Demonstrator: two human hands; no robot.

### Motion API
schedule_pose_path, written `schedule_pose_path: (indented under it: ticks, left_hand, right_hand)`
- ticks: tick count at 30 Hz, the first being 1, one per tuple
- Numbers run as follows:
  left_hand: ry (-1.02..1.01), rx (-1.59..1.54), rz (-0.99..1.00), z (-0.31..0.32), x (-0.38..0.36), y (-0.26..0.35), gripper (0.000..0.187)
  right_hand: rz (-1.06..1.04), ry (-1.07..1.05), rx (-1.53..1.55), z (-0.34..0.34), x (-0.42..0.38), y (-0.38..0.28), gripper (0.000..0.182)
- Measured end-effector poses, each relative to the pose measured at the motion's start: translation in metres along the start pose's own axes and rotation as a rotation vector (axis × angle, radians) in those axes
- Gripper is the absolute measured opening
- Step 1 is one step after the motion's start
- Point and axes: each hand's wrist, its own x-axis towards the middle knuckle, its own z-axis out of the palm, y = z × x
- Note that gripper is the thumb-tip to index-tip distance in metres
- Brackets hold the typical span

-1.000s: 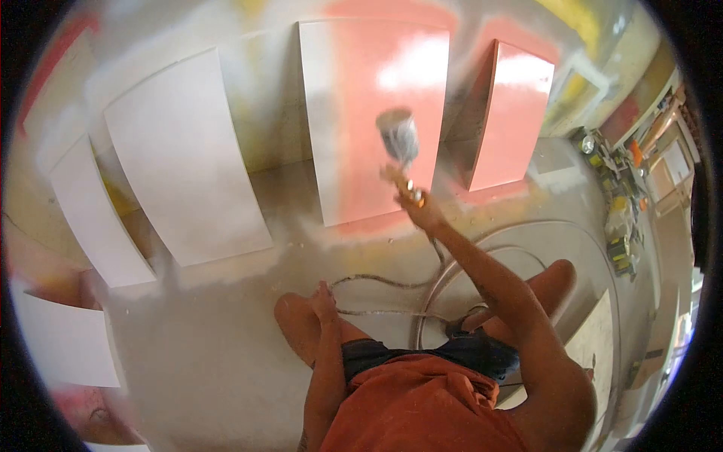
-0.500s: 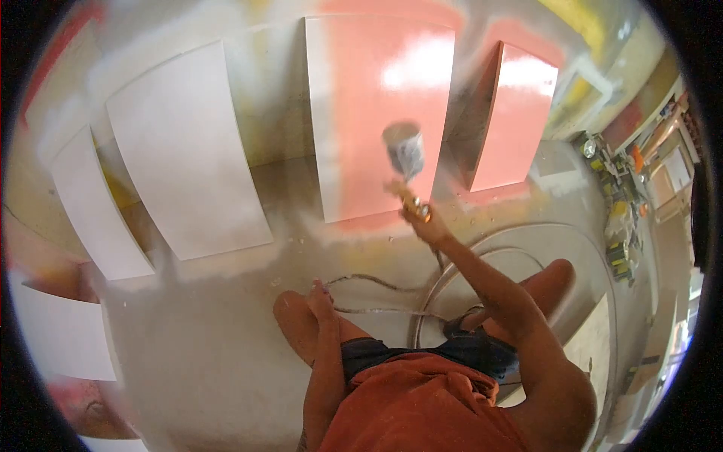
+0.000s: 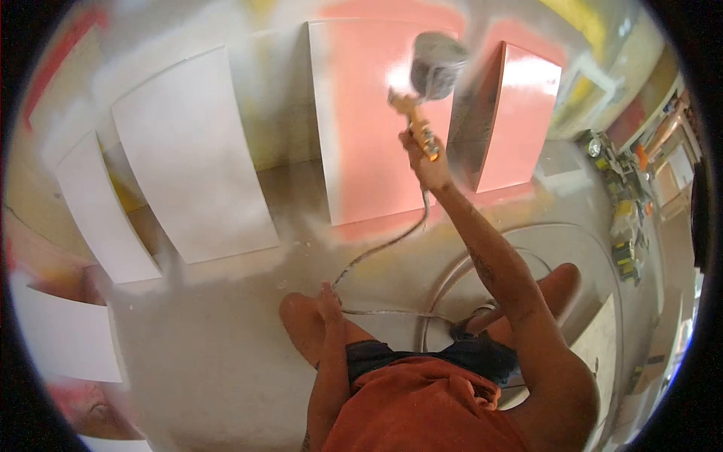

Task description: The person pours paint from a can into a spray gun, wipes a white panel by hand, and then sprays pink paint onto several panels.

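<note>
My right hand (image 3: 428, 162) is wrapped round the handle of a spray gun (image 3: 414, 124) with a grey cup (image 3: 438, 66) on top. The gun is raised before the large panel (image 3: 376, 151), whose face is mostly pink with a pale strip along its left side. From the gun's handle a hose (image 3: 388, 245) hangs down to my left hand (image 3: 328, 301), which is closed on it by my left knee. Right of the large panel stands a narrower pink panel (image 3: 520, 117).
Two white panels, one wide (image 3: 196, 158) and one narrow (image 3: 105, 207), lean at the left. Another white panel (image 3: 68, 335) is lower left. Hose loops (image 3: 452, 275) lie on the floor (image 3: 203, 361). Cans and clutter (image 3: 623, 203) stand at the right.
My right hand has moved up with the spray gun, toward the upper part of the large panel. The hose is lifted off the floor between my hands. My left hand has barely moved.
</note>
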Motion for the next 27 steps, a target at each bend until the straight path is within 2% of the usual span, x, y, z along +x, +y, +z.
schedule_pose_path:
  ticks: [2,5,7,9,11,12,13,14,15,17,18,19,20,22,23,24,27]
  left_hand:
    - [0.183,-0.204,-0.428,0.005,0.021,-0.031,0.04]
    - [0.157,-0.116,-0.39,-0.003,0.034,-0.065,0.038]
    - [0.15,-0.204,-0.417,-0.003,0.032,-0.05,0.036]
    - [0.145,-0.292,-0.446,-0.002,0.025,-0.034,0.034]
    - [0.105,-0.221,-0.335,0.0,0.018,-0.026,0.031]
    - [0.105,-0.22,-0.339,-0.006,0.029,-0.058,0.031]
    - [0.042,-0.01,-0.096,-0.017,0.05,-0.118,0.031]
    - [-0.021,0.2,0.148,-0.025,0.063,-0.149,0.031]
    - [-0.019,0.202,0.15,-0.02,0.053,-0.124,0.031]
    - [0.078,-0.2,-0.306,-0.001,0.023,-0.039,0.031]
    - [0.078,-0.199,-0.303,-0.002,0.022,-0.039,0.031]
    - [0.103,-0.235,-0.303,-0.003,0.02,-0.041,0.031]
    - [0.128,-0.271,-0.302,-0.004,0.02,-0.042,0.032]
    - [0.11,-0.281,-0.324,-0.005,0.023,-0.045,0.033]
    - [0.093,-0.29,-0.349,-0.006,0.024,-0.046,0.034]
    - [0.092,-0.289,-0.346,-0.006,0.025,-0.046,0.034]
    - [0.125,-0.329,-0.343,-0.003,0.026,-0.047,0.036]
  right_hand:
    - [0.0,-0.025,0.07,-0.003,0.004,-0.016,0.023]
    - [0.015,-0.05,0.14,-0.006,-0.011,0.004,0.022]
    - [0.09,0.017,0.389,0.0,-0.034,0.053,0.021]
    - [-0.114,-0.077,0.099,-0.002,-0.081,0.078,0.023]
    - [0.367,-0.22,-0.222,-0.011,-0.122,0.066,0.026]
    - [0.456,-0.332,-0.274,-0.016,-0.134,0.077,0.03]
    - [0.543,-0.444,-0.325,-0.019,-0.142,0.095,0.034]
    - [0.554,-0.455,-0.341,-0.018,-0.15,0.107,0.031]
    - [0.553,-0.457,-0.338,-0.017,-0.148,0.105,0.031]
    - [0.735,-0.417,-0.353,-0.012,-0.135,0.095,0.033]
    - [0.578,-0.33,-0.358,-0.008,-0.126,0.1,0.034]
    - [0.604,-0.308,-0.342,-0.007,-0.107,0.088,0.036]
    - [0.349,-0.279,-0.292,-0.008,-0.089,0.102,0.034]
    - [0.111,-0.077,0.065,0.008,-0.055,0.057,0.019]
    - [0.143,-0.087,-0.016,0.005,-0.039,0.029,0.017]
    - [0.064,-0.066,0.027,0.006,-0.027,0.009,0.017]
    - [0.015,-0.101,0.086,-0.002,-0.013,-0.012,0.015]
